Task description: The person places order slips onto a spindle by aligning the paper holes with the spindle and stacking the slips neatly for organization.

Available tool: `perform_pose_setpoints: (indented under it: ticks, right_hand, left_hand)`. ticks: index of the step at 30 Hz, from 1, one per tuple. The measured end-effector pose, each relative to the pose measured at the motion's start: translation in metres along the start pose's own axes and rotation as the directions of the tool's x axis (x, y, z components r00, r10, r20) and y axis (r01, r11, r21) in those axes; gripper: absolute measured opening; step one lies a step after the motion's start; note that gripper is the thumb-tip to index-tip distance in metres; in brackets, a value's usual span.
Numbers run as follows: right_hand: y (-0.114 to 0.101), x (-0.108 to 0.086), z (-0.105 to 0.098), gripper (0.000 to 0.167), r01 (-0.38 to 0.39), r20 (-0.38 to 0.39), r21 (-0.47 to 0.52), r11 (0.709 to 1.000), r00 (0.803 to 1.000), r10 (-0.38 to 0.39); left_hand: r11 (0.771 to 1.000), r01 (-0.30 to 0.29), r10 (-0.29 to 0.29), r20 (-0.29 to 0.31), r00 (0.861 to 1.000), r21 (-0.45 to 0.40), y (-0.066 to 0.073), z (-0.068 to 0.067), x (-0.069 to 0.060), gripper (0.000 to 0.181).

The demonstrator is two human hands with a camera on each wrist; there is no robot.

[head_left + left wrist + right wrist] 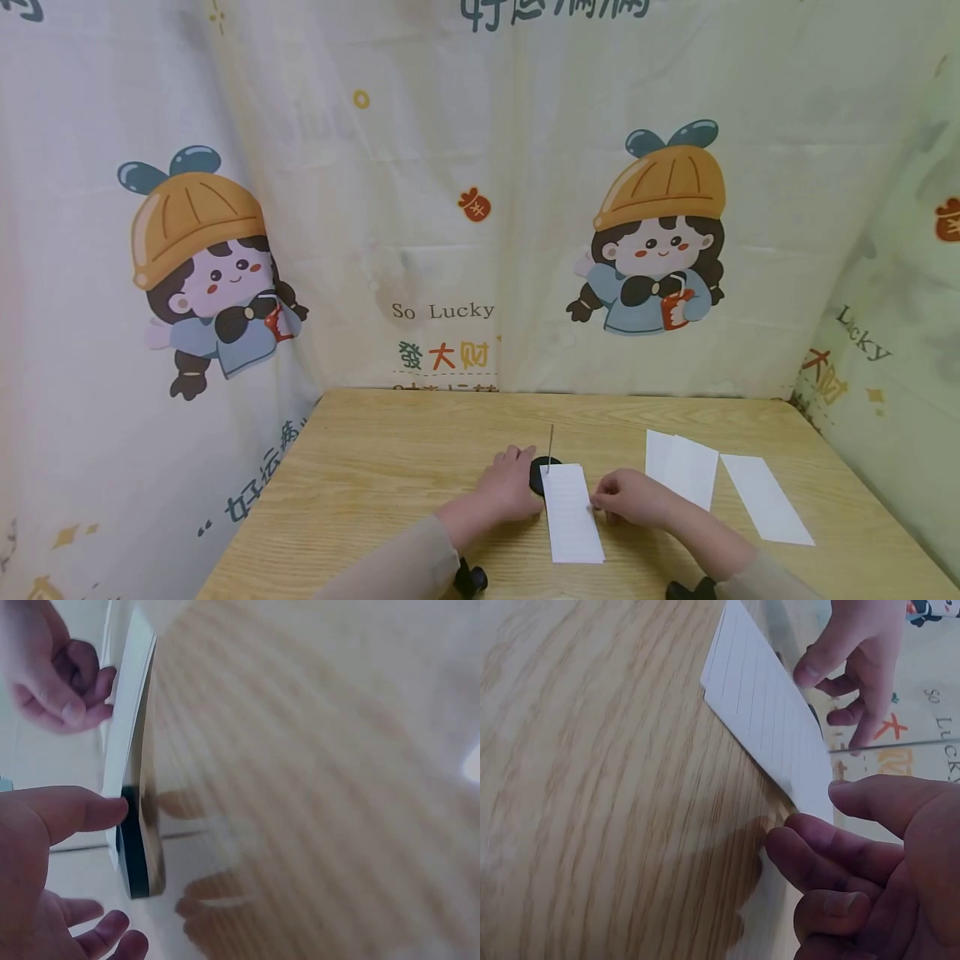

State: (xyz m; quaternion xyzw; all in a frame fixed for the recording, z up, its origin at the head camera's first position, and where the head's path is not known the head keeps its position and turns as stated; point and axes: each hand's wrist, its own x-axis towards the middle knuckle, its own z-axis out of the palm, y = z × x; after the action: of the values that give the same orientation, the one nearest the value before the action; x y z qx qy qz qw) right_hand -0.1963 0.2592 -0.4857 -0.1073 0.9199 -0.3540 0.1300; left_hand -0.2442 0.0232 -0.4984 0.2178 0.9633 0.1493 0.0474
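A thin upright metal spike [552,442] rises from a round black base [537,477]. White lined paper slips [572,512] lie over the base at the foot of the spike, stretching towards the front. My left hand [510,485] is at the base's left side; in the left wrist view its thumb [105,813] touches the black edge, while the other fingers are relaxed and apart from it. On the other side, my right hand [633,497] is at the slips' right edge. In the right wrist view its thumb and loosely bent fingers [817,851] are parted beside the paper, without a visible pinch.
Two overlapping white slips [686,471] lie to the right on the wooden table [390,442], and another white slip [768,500] lies farther right. A printed cloth [427,250] hangs behind the table and along both sides.
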Motion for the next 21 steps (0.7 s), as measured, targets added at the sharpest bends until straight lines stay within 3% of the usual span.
perform_pose_setpoints:
  ticks: [10, 21]
  right_hand:
    - [0.022, -0.002, -0.018, 0.013, 0.042, -0.088, -0.085, 0.995, 0.995, -0.049]
    - [0.058, -0.016, -0.061, 0.024, -0.022, -0.253, -0.182, 0.983, 0.967, -0.025]
  left_hand:
    - [0.997, -0.023, 0.026, 0.031, 0.999, -0.074, -0.013, -0.004, 0.008, 0.070]
    - [0.990, 0.026, -0.015, 0.084, 0.996, -0.136, -0.017, -0.010, 0.011, 0.065]
